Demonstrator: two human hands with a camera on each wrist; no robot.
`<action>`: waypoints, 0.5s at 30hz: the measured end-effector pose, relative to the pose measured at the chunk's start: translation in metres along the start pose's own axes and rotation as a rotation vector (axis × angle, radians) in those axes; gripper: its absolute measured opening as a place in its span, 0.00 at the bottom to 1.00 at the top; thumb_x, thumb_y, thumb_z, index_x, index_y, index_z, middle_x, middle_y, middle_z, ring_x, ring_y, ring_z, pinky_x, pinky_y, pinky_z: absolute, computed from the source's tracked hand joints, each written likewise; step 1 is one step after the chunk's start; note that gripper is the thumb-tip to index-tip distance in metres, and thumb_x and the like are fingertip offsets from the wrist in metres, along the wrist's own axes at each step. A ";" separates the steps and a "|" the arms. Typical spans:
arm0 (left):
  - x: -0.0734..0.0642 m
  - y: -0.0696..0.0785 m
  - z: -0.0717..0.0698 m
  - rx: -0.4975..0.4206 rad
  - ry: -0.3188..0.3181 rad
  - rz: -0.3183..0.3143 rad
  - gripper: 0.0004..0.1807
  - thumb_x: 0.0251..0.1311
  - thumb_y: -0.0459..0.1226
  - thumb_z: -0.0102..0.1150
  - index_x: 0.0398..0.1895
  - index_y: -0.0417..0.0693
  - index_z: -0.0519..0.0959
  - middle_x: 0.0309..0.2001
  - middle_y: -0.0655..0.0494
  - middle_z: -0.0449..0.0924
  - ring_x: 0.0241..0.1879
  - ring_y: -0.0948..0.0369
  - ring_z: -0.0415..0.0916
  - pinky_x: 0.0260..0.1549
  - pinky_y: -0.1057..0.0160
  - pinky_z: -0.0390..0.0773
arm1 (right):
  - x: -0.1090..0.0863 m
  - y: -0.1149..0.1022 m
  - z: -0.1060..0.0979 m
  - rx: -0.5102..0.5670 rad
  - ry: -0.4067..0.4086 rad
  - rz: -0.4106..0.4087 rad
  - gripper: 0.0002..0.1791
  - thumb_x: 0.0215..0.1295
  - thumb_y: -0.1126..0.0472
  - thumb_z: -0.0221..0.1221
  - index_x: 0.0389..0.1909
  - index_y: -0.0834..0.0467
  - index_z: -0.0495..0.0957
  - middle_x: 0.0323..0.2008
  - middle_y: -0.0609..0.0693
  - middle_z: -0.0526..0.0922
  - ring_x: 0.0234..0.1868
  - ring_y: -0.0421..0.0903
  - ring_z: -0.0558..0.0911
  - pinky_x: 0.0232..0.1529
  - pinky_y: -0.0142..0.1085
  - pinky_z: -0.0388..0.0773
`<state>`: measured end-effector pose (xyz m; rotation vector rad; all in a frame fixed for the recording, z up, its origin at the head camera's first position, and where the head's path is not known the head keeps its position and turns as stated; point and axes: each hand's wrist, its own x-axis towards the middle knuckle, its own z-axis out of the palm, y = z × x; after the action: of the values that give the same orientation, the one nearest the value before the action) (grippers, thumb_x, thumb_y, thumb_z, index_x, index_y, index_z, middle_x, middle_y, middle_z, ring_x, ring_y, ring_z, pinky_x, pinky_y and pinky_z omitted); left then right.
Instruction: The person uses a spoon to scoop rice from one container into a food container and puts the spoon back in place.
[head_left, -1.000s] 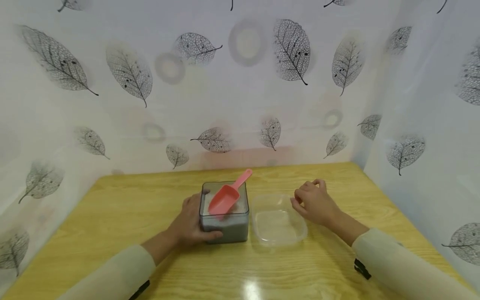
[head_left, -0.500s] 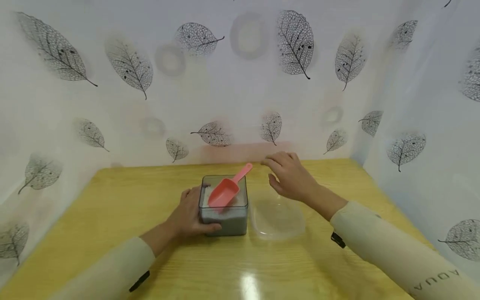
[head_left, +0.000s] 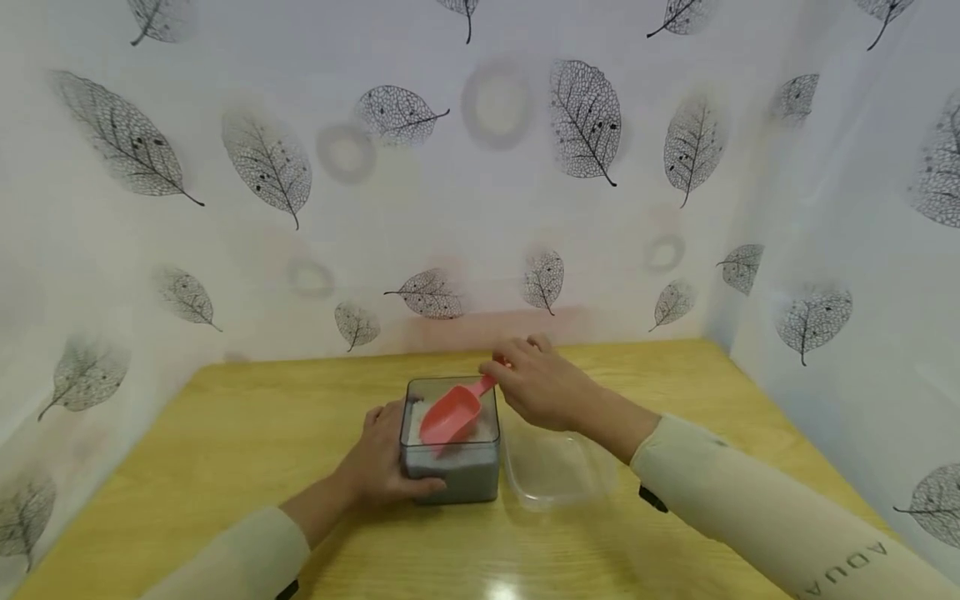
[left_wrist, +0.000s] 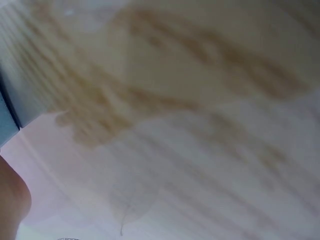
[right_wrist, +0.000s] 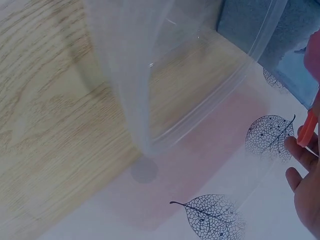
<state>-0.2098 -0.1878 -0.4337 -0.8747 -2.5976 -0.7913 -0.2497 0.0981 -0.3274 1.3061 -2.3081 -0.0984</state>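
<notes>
My left hand (head_left: 390,458) grips a square see-through grey container (head_left: 461,477) from its left side, thumb along the front wall. White grainy stuff fills part of the container. A pink scoop (head_left: 452,414) lies tilted on the grains, its handle sticking out over the back right corner. My right hand (head_left: 543,383) holds the end of that handle with its fingertips. In the right wrist view, fingers (right_wrist: 301,155) meet the scoop's handle (right_wrist: 309,127) at the right edge. The left wrist view catches only a corner of the container (left_wrist: 7,117) and a bit of the hand.
A clear plastic tub (head_left: 551,483) stands right of the container, partly beneath my right forearm. Both rest on a yellow wood-grain table (head_left: 255,433). A white cloth (head_left: 495,200) with leaf prints hangs behind and along the sides.
My right hand has moved left from above the clear tub and taken hold of the scoop's handle. The left hand stays on the container; the head view has tilted slightly.
</notes>
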 end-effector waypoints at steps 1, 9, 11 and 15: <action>-0.001 0.000 0.001 0.003 0.005 0.010 0.60 0.41 0.71 0.67 0.70 0.43 0.59 0.65 0.49 0.70 0.65 0.51 0.67 0.64 0.44 0.55 | -0.002 0.000 0.000 0.013 0.001 -0.005 0.14 0.70 0.61 0.53 0.54 0.49 0.77 0.45 0.48 0.75 0.45 0.46 0.75 0.45 0.42 0.66; -0.006 0.000 0.006 0.006 0.046 0.037 0.59 0.42 0.73 0.65 0.69 0.44 0.61 0.62 0.51 0.71 0.63 0.53 0.68 0.63 0.45 0.57 | -0.011 -0.005 -0.002 0.104 0.113 -0.134 0.08 0.68 0.60 0.54 0.45 0.53 0.78 0.34 0.47 0.72 0.32 0.44 0.70 0.37 0.37 0.69; -0.006 0.000 0.005 0.005 0.047 0.036 0.59 0.42 0.72 0.65 0.69 0.43 0.61 0.62 0.52 0.71 0.63 0.53 0.68 0.63 0.45 0.56 | -0.013 -0.006 -0.002 0.105 0.117 -0.169 0.09 0.68 0.60 0.55 0.45 0.55 0.78 0.33 0.48 0.73 0.32 0.44 0.70 0.37 0.36 0.71; -0.003 0.000 0.003 0.001 0.037 0.029 0.59 0.42 0.72 0.66 0.69 0.43 0.61 0.62 0.52 0.70 0.63 0.53 0.67 0.64 0.45 0.55 | -0.017 -0.007 -0.005 0.097 0.070 -0.180 0.10 0.73 0.54 0.55 0.47 0.54 0.77 0.33 0.46 0.73 0.33 0.43 0.70 0.36 0.35 0.71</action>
<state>-0.2076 -0.1873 -0.4375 -0.8874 -2.5470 -0.7913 -0.2348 0.1096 -0.3317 1.5395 -2.1570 0.0008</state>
